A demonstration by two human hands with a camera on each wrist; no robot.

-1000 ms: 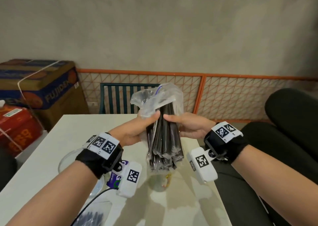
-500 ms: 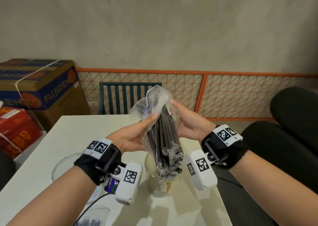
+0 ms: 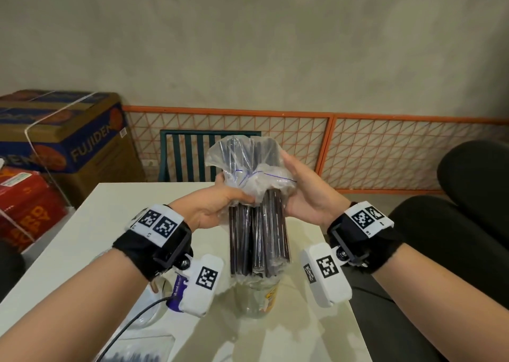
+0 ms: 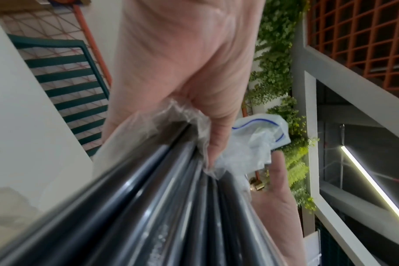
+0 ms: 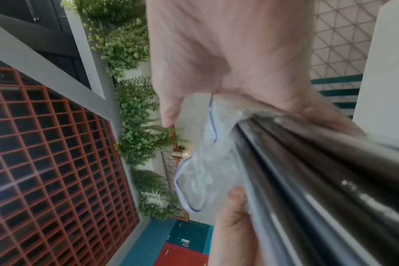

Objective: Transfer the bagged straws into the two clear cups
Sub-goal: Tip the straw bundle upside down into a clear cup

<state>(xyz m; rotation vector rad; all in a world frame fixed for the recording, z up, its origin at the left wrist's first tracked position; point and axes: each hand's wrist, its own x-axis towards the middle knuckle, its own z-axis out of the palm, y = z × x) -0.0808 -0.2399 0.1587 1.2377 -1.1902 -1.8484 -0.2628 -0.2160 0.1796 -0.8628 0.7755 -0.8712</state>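
Two hands hold the bundle upright in the head view, directly above the clear cup [image 3: 257, 297] that stands on the white table [image 3: 82, 237]. The left hand [image 3: 209, 210] pinches crumpled plastic on the left side of the bag [image 3: 249, 166], and the right hand [image 3: 308, 199] cups the right side with its fingers behind the film. The dark straws [image 3: 259, 240] hang below the bunched bag, their lower ends just above the cup's rim; a thin film seems to hang around those ends too (hard to be sure). A second clear cup [image 3: 150, 310] lies left of the first, mostly hidden by the left wrist.

Seen from the left wrist, the thumb and fingers [image 4: 216, 126] are curled around gathered plastic against the straws [image 4: 171, 198], so this hand grips the bag, not the straws themselves.

Seen from the right wrist, the thumb [image 5: 230, 216] and fingers [image 5: 169, 111] pinch the bag's blue-lined zip edge [image 5: 207, 162] beside the straws [image 5: 307, 180].

The risk, as I judge it: nothing but the film restrains the bundle. If the bag slips, the straws could drop all at once, strike the rim and scatter, or tip the light cup over. A bundle this thick may also jam at the mouth, and all of it landing in one cup leaves the second cup unfilled.
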